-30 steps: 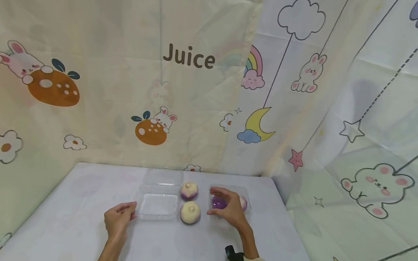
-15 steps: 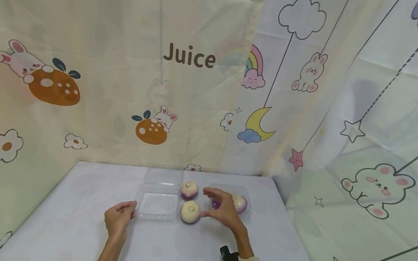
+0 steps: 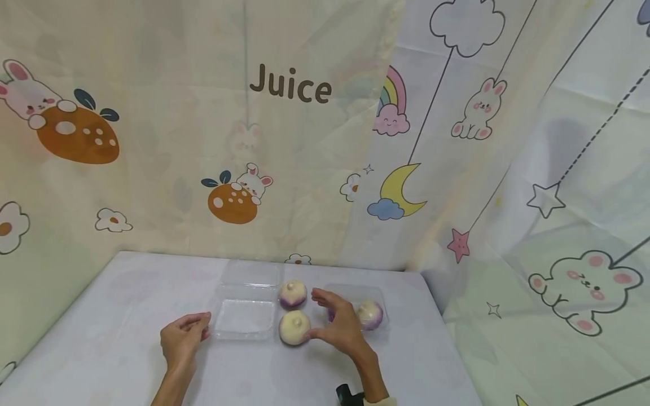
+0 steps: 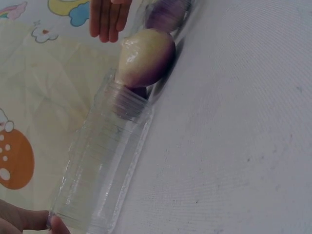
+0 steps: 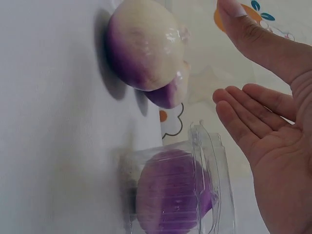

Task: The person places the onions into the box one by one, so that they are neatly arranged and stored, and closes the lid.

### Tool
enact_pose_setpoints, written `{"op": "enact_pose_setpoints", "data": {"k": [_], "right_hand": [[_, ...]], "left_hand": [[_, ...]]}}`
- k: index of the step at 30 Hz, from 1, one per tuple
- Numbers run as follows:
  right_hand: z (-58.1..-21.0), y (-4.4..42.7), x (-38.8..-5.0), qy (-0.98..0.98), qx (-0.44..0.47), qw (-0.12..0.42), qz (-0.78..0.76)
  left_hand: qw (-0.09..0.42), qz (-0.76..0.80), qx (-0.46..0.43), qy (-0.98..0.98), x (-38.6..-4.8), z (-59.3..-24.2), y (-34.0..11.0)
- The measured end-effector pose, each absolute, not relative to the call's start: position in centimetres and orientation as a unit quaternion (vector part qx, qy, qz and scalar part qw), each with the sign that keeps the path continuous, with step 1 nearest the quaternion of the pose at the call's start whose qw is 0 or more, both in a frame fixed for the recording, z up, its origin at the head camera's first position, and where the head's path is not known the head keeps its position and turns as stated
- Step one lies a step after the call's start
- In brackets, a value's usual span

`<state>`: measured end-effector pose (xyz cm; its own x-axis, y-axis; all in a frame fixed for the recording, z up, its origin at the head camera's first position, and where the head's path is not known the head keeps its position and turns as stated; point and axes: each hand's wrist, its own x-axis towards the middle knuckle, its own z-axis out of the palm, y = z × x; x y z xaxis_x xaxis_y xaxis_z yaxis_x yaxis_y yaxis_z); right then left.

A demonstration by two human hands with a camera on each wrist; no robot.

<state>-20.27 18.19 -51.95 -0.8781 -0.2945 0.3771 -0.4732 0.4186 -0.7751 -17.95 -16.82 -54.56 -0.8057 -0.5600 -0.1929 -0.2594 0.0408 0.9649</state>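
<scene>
The right hand (image 3: 341,326) hangs with its grip apart: the four fingers lie side by side, nearly straight, and the thumb stands well away from them. In the head view the thumb tip overlaps the edge of the near turnip (image 3: 294,328), while the right wrist view shows a gap between the two. The left hand (image 3: 181,341) has its grip together on the left clear plastic container (image 3: 246,336), thumb and fingers pinching the edge on the person's left.

The near turnip sits upright on the table (image 3: 137,321), just beside that container, its cream top and small nub facing up and its lower part purple. Behind it, near it, is the far turnip (image 3: 292,294), cream above and purple below, with a nub on top as well. The container's clear lid (image 3: 251,276) is folded back toward the far side of the table.

Under and beyond the right hand stands the right clear plastic container (image 3: 363,292). Inside are a deep purple turnip (image 5: 168,190), mostly hidden by the fingers in the head view, and a cream-and-purple turnip (image 3: 370,314) to its right. A black device (image 3: 349,395) and a pale cuff (image 3: 381,402) show at the right wrist. Behind the table hangs a printed curtain (image 3: 304,146) with rabbits, flowers and the word "Juice".
</scene>
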Motion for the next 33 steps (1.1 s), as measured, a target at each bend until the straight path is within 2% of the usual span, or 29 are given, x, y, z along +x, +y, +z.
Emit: {"op": "enact_pose_setpoints", "data": {"k": [4, 10, 17, 33], "right_hand": [[-52.2, 17.6, -20.2, -0.851, 0.233, 0.096, 0.462], [-52.6, 17.0, -20.0, -0.864, 0.236, 0.071, 0.438], [-52.6, 16.6, -19.8, -0.87, 0.247, 0.082, 0.418], [-53.1, 15.7, -19.5, -0.9, 0.228, 0.045, 0.369]], "left_hand": [[0.119, -0.633, 0.286, -0.709, -17.8, -54.6, -16.8], [0.115, -0.632, 0.29, -0.709, -17.8, -54.7, -16.9], [0.118, -0.634, 0.283, -0.71, -17.8, -54.7, -17.0], [0.118, -0.639, 0.284, -0.705, -17.8, -54.6, -17.0]]}}
